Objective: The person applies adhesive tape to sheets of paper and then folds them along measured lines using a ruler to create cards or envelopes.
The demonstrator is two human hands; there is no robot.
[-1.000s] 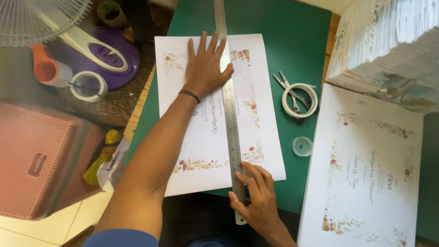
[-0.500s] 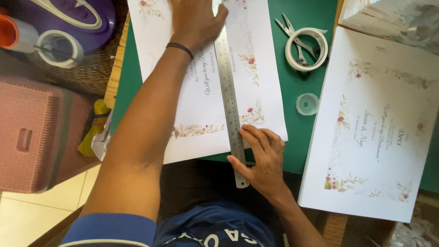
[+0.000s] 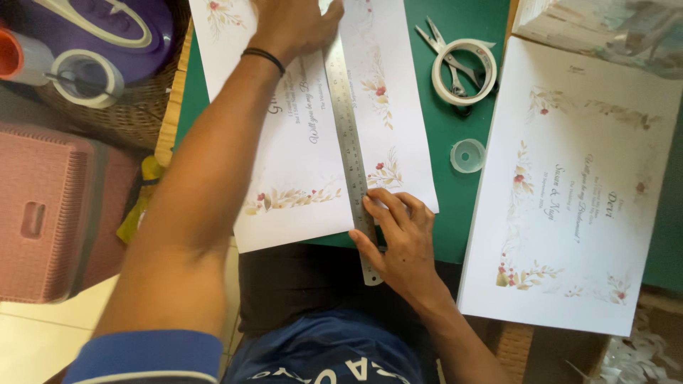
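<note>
A long steel ruler lies lengthwise on a white printed sheet with flower borders, on a green cutting mat. My left hand presses flat on the sheet and the ruler's far part, a dark band on its wrist. My right hand rests at the ruler's near end by the sheet's lower edge, fingers bent against the ruler's right side. Whether it holds a small tool is hidden.
A second flowered sheet lies to the right, with a paper stack beyond it. Scissors inside a tape roll and a small clear cap sit on the mat. A pink basket and a wicker basket stand left.
The view has tilted down toward my lap, so everything sits higher in the frame. Both hands stay on the ruler and sheet; my right hand has barely shifted.
</note>
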